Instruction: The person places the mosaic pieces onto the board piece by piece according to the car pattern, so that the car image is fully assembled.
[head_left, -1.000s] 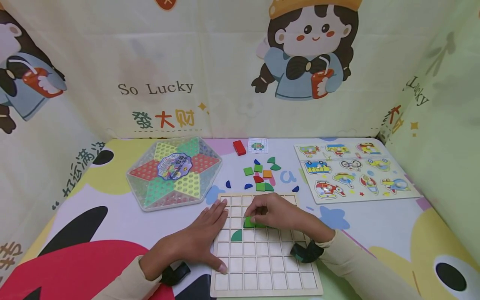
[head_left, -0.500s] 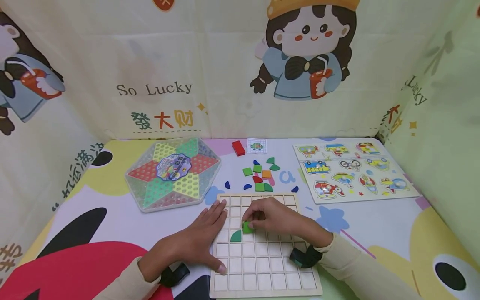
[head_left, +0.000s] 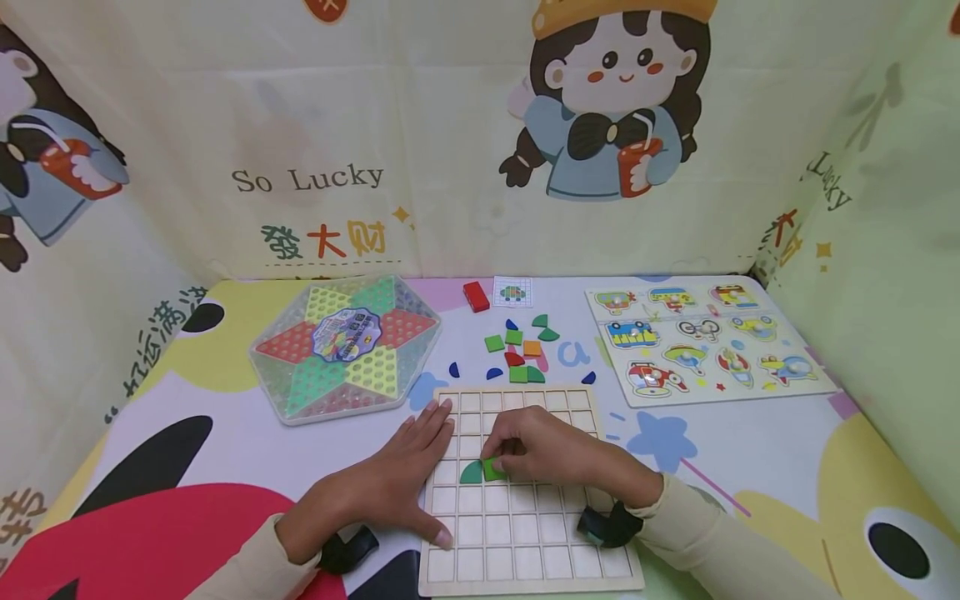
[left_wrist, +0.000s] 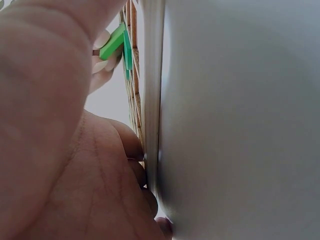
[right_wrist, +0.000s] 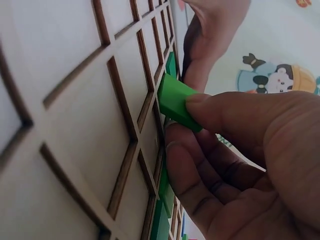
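A wooden grid board (head_left: 531,562) lies in front of me. My left hand (head_left: 397,471) rests along its left edge with the fingers straight and the thumb spread toward the near side. Between thumb and fingers, my right hand (head_left: 547,450) pinches a green square tile (head_left: 492,470) just right of a dark green quarter-circle piece (head_left: 471,473) set in a cell. Seen from the right wrist, the tile (right_wrist: 175,102) is tilted, with one edge at the grid. More green pieces (right_wrist: 161,220) sit in the grid beyond the right fingers; the head view hides them behind the hand.
Loose red, orange, green and blue pieces (head_left: 517,374) lie beyond the board. Behind them are a red block (head_left: 476,297) and a small pattern card (head_left: 513,292). A hexagonal checkers box (head_left: 347,346) stands left, a vehicle puzzle board (head_left: 708,337) right.
My right hand has moved the green square tile toward me, from the row above down beside the dark green quarter-circle. The left hand keeps its place on the board's edge.
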